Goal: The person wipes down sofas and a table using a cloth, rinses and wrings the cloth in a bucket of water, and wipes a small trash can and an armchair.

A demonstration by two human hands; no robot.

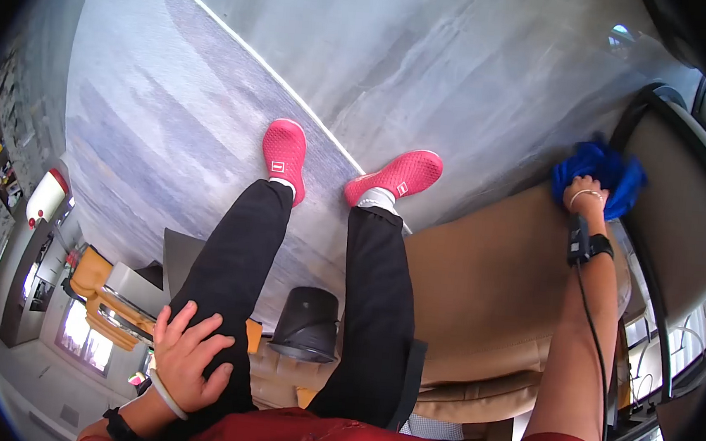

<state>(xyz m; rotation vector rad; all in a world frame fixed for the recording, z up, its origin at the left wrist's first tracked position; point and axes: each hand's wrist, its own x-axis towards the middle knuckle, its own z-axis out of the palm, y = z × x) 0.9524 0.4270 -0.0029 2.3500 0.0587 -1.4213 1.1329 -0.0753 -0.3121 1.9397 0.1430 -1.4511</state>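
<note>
My right hand (585, 195) is wrapped round a bunched blue cloth (569, 167), at the far end of a brown padded seat (482, 272). The cloth lies against the seat's end, beside a dark-framed brown panel (675, 188); its lower folds are hidden under my fingers. A black box (577, 240) with a cable sits at my right wrist. My left hand (192, 353) is empty, fingers spread, resting on the thigh of my black trousers (239, 245).
A black bucket (306, 320) stands between my legs. My pink shoes (283, 157) are on a grey streaked floor (173, 82) crossed by a white line (257, 64). Orange-and-white furniture (118, 301) is at the left. A cable (590, 314) runs along my right arm.
</note>
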